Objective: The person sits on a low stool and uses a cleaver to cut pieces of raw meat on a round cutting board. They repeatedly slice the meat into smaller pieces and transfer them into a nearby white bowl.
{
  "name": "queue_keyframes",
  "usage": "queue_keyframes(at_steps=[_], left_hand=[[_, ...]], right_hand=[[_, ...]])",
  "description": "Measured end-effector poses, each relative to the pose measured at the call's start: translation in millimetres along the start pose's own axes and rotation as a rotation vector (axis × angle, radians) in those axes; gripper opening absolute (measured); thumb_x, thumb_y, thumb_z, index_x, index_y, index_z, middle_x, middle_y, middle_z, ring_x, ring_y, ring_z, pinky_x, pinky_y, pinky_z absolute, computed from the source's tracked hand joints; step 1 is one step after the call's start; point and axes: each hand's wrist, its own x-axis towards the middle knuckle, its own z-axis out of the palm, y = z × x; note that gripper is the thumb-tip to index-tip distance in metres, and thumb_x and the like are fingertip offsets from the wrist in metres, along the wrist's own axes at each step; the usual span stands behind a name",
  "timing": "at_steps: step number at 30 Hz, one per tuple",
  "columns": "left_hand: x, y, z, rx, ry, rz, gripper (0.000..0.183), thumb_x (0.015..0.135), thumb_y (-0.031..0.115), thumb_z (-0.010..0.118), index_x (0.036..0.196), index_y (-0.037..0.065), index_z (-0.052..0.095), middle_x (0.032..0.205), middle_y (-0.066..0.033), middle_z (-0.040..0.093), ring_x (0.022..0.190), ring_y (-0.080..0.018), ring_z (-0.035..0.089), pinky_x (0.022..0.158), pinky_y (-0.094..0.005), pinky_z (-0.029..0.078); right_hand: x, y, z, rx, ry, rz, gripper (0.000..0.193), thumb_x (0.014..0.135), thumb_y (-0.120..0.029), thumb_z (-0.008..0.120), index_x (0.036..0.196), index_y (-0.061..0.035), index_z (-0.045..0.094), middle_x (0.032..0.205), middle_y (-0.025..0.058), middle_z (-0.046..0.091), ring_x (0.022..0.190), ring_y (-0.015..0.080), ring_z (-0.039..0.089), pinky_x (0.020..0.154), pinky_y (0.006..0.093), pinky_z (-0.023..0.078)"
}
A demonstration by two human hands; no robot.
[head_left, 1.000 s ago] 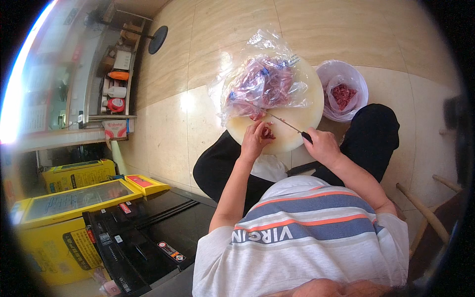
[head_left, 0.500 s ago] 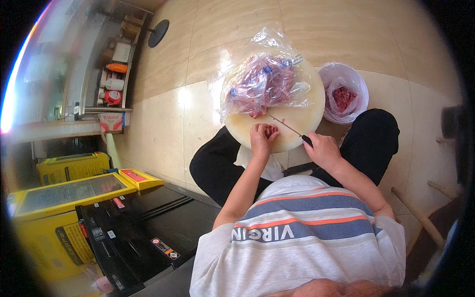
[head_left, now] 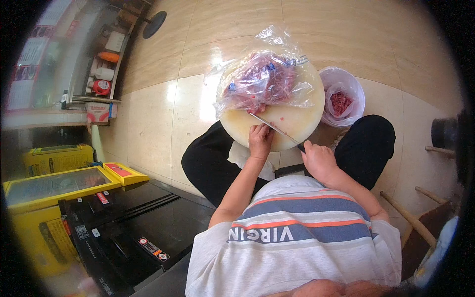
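A thick round cutting board (head_left: 309,119) lies in front of me between my knees. My right hand (head_left: 319,161) is wrapped round the dark handle of a knife (head_left: 277,130), its thin blade slanting left and away over the board. Just beside the blade, my left hand (head_left: 260,141) rests curled at the board's near edge. Its fingers press on a small piece of red meat, mostly hidden under them. Farther back on the board lies a large lump of raw meat (head_left: 262,84) in a clear plastic bag (head_left: 292,94). A tiny red scrap sits right of the blade.
Right of the board stands a white bucket (head_left: 357,84) holding a bag of chopped meat (head_left: 340,103). My black-trousered knees flank the board. A black cabinet (head_left: 138,222) and yellow boxes (head_left: 59,188) are at left, shelves (head_left: 111,64) behind them. Wooden chair legs (head_left: 408,218) are at right.
The knife has shifted left, its tip now near the bagged meat and its blade beside my left fingers. My left hand covers more of the small meat piece. The view has shifted slightly.
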Motion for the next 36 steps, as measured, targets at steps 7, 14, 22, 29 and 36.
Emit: queue_keyframes(at_steps=[7, 14, 22, 29, 36], left_hand=[[-4.6, -0.5, 3.4, -0.016, 0.034, -0.025, 0.021, 0.068, 0.004, 0.072, 0.088, 0.009, 0.068, 0.083, -0.0037, 0.064, 0.075, -0.0248, 0.054, 0.068, -0.0339, 0.047], [-2.6, 0.1, 1.7, -0.026, 0.033, 0.015, 0.023, 0.066, 0.002, 0.071, 0.088, 0.008, 0.068, 0.084, -0.0044, 0.064, 0.076, -0.0259, 0.055, 0.07, -0.0347, 0.047], [2.5, -2.4, 3.5, -0.047, 0.048, 0.097, 0.025, 0.065, 0.0, 0.07, 0.089, 0.006, 0.067, 0.088, -0.0065, 0.066, 0.081, -0.0277, 0.057, 0.073, -0.0376, 0.047], [-1.8, 4.1, -12.1, 0.014, -0.039, -0.02, 0.024, 0.07, 0.009, 0.072, 0.094, 0.007, 0.067, 0.095, -0.0051, 0.067, 0.083, -0.0268, 0.058, 0.075, -0.0374, 0.046], [-5.5, -6.8, -9.2, -0.083, 0.012, -0.065, 0.022, 0.075, 0.011, 0.071, 0.096, 0.008, 0.066, 0.098, -0.0048, 0.066, 0.084, -0.0252, 0.058, 0.079, -0.0366, 0.044]], right_hand=[[-3.7, -10.5, -8.2, -0.045, -0.052, -0.005, 0.019, 0.084, -0.018, 0.061, 0.085, -0.0014, 0.051, 0.07, 0.0182, 0.062, 0.067, 0.0369, 0.064, 0.062, 0.0466, 0.051], [5.3, -13.3, -10.8, -0.03, -0.104, -0.058, 0.01, 0.081, -0.007, 0.053, 0.082, 0.0029, 0.051, 0.068, 0.0216, 0.062, 0.065, 0.0375, 0.065, 0.059, 0.0461, 0.052], [50.5, -23.1, 8.1, 0.028, -0.096, -0.081, 0.01, 0.079, -0.004, 0.052, 0.082, 0.0049, 0.052, 0.065, 0.0235, 0.062, 0.065, 0.0385, 0.065, 0.06, 0.0466, 0.052], [40.9, -17.8, 9.2, -0.017, -0.075, -0.046, 0.013, 0.082, -0.009, 0.053, 0.083, 0.0037, 0.053, 0.065, 0.0227, 0.063, 0.065, 0.0384, 0.066, 0.061, 0.0464, 0.053], [25.1, -12.4, -7.0, -0.033, -0.035, 0.002, 0.017, 0.083, -0.015, 0.058, 0.084, 0.0012, 0.055, 0.068, 0.022, 0.064, 0.067, 0.0396, 0.065, 0.063, 0.0492, 0.052]])
